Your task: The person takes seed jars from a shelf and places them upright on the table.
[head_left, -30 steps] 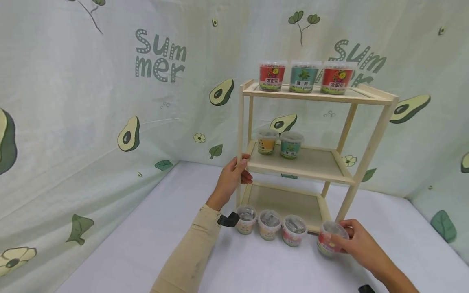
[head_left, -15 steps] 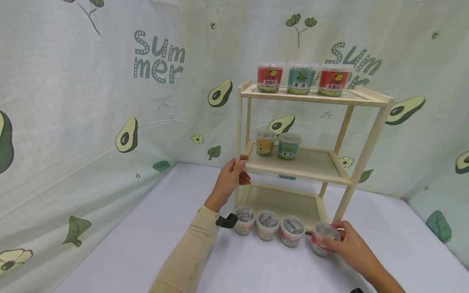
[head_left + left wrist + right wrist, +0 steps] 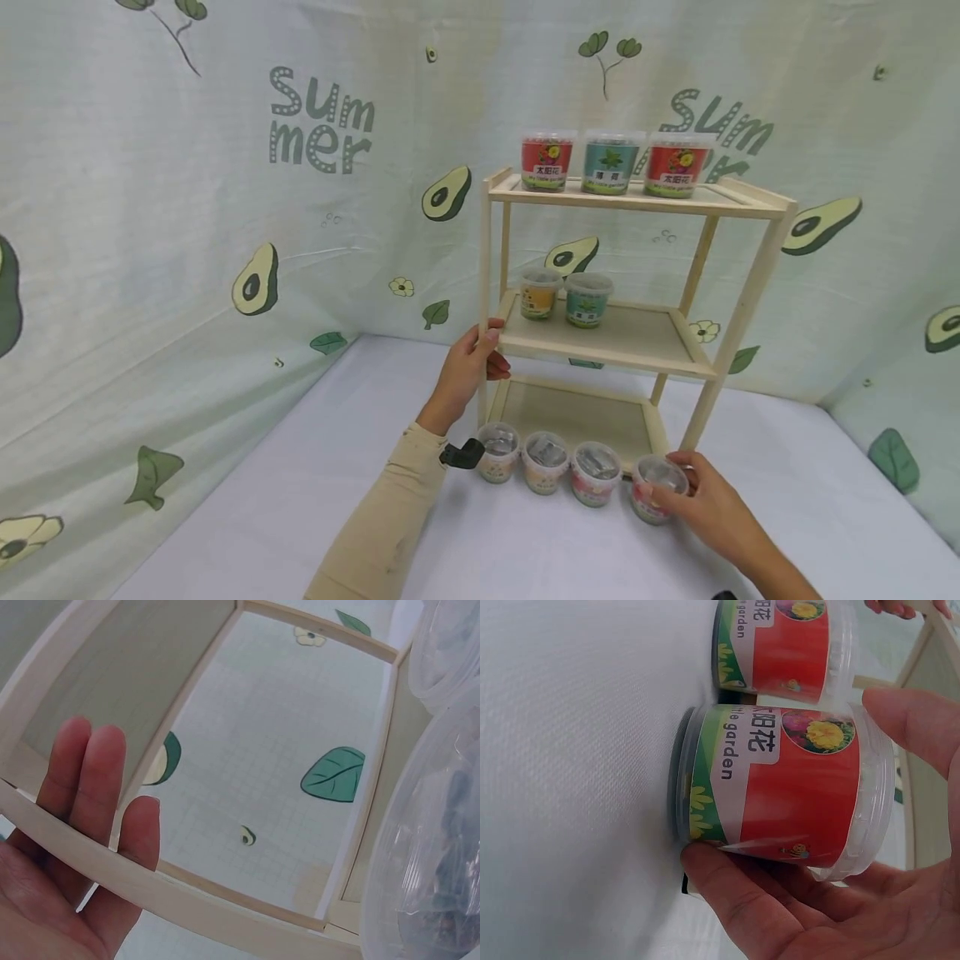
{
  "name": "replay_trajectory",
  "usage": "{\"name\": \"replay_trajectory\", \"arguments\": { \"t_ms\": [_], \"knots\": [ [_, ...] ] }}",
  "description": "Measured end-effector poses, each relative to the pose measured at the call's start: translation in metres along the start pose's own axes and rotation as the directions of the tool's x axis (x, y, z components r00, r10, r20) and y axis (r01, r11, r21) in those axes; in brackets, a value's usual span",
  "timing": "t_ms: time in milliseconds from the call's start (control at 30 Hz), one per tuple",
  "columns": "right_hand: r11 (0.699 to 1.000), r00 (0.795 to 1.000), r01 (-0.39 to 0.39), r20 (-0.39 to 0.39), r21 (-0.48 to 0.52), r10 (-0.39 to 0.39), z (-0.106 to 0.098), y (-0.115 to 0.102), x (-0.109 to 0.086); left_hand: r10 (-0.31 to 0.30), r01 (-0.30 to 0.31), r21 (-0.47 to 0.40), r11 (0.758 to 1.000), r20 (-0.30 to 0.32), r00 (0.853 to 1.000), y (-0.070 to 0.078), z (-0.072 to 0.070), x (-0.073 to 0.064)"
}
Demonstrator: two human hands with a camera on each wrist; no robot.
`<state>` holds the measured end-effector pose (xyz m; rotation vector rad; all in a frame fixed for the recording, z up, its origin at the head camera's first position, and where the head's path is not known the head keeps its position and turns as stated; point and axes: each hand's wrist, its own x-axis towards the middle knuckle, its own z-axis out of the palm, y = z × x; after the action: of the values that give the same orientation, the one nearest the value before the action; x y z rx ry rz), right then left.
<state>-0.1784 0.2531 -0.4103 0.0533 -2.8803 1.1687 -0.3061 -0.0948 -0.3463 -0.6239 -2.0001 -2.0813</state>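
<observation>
A small three-tier wooden shelf rack [image 3: 637,202] stands on the table in the head view. My left hand [image 3: 463,371] grips its left front post near the middle shelf; in the left wrist view the fingers [image 3: 103,769] show beyond the wooden post. My right hand [image 3: 712,504] holds a clear plastic tub [image 3: 802,795] with a red flower label, thumb by the lid and fingers along the side. That tub appears upright on the table at the right end of a row. Beside it stands another red-labelled tub [image 3: 593,483]; two more tubs [image 3: 545,477] continue the row leftward.
On the top shelf stand two red-labelled tubs [image 3: 546,162] and a teal one [image 3: 607,167]. The middle shelf holds a yellow-labelled tub [image 3: 538,300] and a teal tub [image 3: 587,307]. Behind hangs a printed curtain [image 3: 322,225]. White cloth [image 3: 300,500] covers the table.
My right hand has brought the red-labelled tub leftward, closer to the row. My left hand keeps its hold on the post. The whole head view has shifted slightly.
</observation>
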Motion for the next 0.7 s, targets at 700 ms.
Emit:
{"name": "replay_trajectory", "arguments": {
  "t_ms": [700],
  "knots": [
    [0.997,1.000,0.011,0.001,-0.078,-0.011,0.0051,-0.0037,-0.0023,0.008,-0.008,-0.007,1.000,0.015,1.000,-0.0026,-0.0009,0.0004]
  ]
}}
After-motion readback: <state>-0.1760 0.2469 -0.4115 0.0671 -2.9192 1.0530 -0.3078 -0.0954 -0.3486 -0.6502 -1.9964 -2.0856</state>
